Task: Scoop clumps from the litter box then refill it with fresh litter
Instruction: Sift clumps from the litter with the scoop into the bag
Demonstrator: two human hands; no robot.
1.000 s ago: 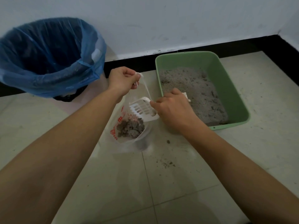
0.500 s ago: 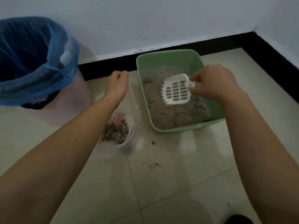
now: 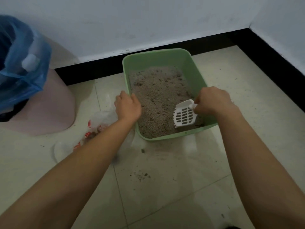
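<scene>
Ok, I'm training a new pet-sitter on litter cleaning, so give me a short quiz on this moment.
1. True or false: the white slotted plastic scoop is lying on the floor tiles.
2. Which hand grips the scoop's handle?
3. Fill in: the pale pink bin with the blue plastic liner stands to the ___ of the green plastic litter box.
Key: 1 false, it is held inside the box, down at the grey litter; 2 the right hand; 3 left.
</scene>
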